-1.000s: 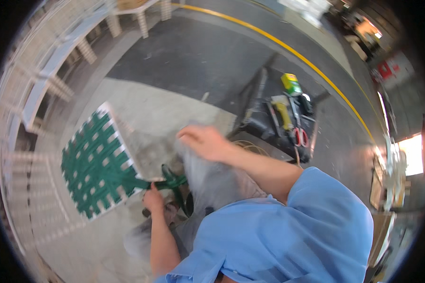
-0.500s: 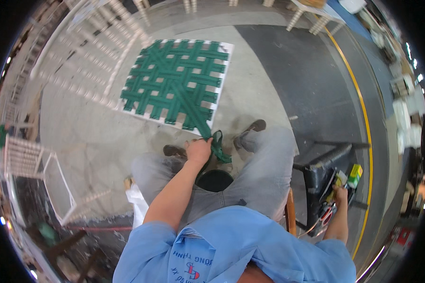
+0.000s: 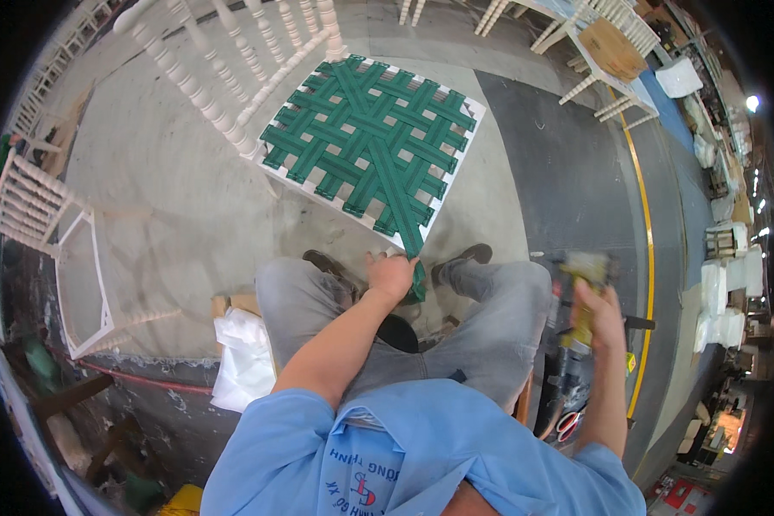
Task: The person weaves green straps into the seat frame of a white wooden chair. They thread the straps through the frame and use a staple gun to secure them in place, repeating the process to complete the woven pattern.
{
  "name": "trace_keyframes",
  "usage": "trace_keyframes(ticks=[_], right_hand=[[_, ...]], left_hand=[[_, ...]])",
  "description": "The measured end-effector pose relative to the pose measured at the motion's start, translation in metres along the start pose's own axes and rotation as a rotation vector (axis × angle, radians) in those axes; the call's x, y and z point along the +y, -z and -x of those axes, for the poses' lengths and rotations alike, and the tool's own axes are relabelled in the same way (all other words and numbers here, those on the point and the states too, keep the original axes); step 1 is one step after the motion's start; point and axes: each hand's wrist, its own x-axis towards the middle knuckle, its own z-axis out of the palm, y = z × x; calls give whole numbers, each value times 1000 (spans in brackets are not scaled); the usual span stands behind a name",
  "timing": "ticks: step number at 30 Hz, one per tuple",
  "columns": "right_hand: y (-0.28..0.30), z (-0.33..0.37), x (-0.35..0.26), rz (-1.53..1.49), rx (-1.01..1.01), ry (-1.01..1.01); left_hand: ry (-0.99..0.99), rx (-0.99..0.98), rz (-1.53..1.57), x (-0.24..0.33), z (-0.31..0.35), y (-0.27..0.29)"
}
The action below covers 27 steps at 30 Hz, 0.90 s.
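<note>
A white chair (image 3: 248, 144) with turned spindles stands in front of me, its seat woven with green webbing (image 3: 371, 129). One strap runs diagonally over the weave to the near corner of the seat. There my left hand (image 3: 390, 275) is closed on the webbing strap (image 3: 411, 241), whose loose end (image 3: 418, 284) hangs below. Off to the right, my right hand (image 3: 604, 316) grips a yellow staple gun (image 3: 585, 267), raised over a dark stool and smeared by motion. Red-handled scissors (image 3: 568, 425) lie below that hand.
A black stool (image 3: 552, 400) stands beside my right leg. At left is another white chair (image 3: 86, 284) with an open seat frame; white plastic sheeting (image 3: 241, 357) lies by my left thigh. More white chairs (image 3: 576, 34) stand far off, one bearing a cardboard piece (image 3: 612, 48).
My right hand has lifted the staple gun off the black stool and moved forward. My left hand stays on the strap, now nearer the seat corner. The view has shifted.
</note>
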Motion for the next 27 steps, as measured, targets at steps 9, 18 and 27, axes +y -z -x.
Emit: trace_keyframes(ticks=[9,18,27], right_hand=[[-235,-55,-32,117,-434,-63],[-262,-68,-25,213,-422,-4],[-270,-71,-21,294,-402,40]], left_hand=[[-30,-70,24,-3,2,13],[-16,-115,59,-5,0,14],[-28,-101,77,-7,0,6]])
